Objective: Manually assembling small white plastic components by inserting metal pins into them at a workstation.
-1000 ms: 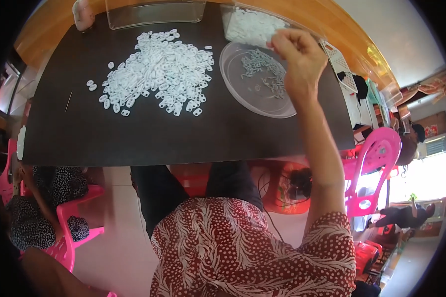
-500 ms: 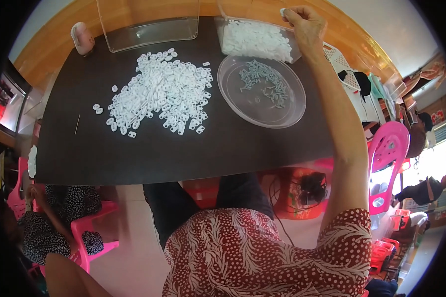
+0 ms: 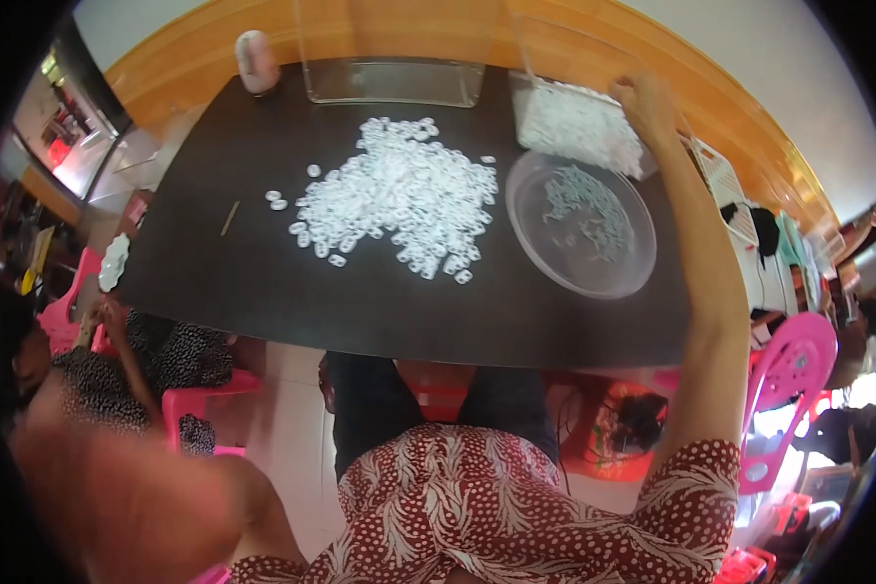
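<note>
My right hand [image 3: 644, 105] is raised at the back right corner of the table, beside a clear box [image 3: 579, 127] filled with white pieces. Its thumb and fingers are pinched together, with a small pale spot at the tips that looks like a white plastic piece; motion softens it. My left hand [image 3: 127, 487] is a large smear close to the camera at lower left, its fingers impossible to make out. On the dark table [image 3: 360, 302] lies a heap of small white plastic pieces with two holes [image 3: 399, 190]. A round clear tray [image 3: 555, 263] holds grey-green small parts [image 3: 594, 209].
An empty-looking clear bin [image 3: 389, 83] stands at the back, with a pink-and-white object [image 3: 256, 63] left of it. A thin stick [image 3: 230, 218] and a few stray pieces lie left of the heap. Another person sits at left on a pink chair [image 3: 204, 399]; a second pink chair [image 3: 788, 389] stands at right.
The whole view has swung, so the table appears farther right. My left arm has come up close to the camera and blurred. My right hand remains near the filled box.
</note>
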A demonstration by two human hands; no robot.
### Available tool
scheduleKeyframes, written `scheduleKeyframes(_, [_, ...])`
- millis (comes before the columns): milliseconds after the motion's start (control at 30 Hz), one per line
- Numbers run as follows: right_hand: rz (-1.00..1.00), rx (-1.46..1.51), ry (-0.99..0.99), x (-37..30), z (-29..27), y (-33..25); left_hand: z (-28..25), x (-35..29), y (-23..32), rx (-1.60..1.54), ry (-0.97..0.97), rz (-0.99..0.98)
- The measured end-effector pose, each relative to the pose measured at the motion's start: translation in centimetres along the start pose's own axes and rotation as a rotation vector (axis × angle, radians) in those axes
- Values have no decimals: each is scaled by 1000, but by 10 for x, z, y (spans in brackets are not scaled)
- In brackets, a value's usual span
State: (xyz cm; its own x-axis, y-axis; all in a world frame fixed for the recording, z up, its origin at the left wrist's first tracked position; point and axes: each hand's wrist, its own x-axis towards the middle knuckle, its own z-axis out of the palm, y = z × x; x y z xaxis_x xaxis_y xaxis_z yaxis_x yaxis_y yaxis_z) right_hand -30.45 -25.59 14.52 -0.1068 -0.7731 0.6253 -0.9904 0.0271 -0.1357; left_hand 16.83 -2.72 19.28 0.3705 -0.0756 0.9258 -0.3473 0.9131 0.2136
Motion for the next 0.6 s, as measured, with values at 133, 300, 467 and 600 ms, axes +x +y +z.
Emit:
scheduleKeyframes(133, [-179,76,258,-40,-15,-25,35,-88,-58,86,-650,-649])
scheduleKeyframes(300, [-565,281,123,-109,-35,-104,35,-126,-108,317,-801,-336])
scheduleKeyframes(467, [-590,369,45,-151,-44,-118,21,-143,-143,415,-929,-267])
scheduleKeyframes(600, [-566,354,54,-162,-41,-109,21,-157,-153,448,-1056,-147])
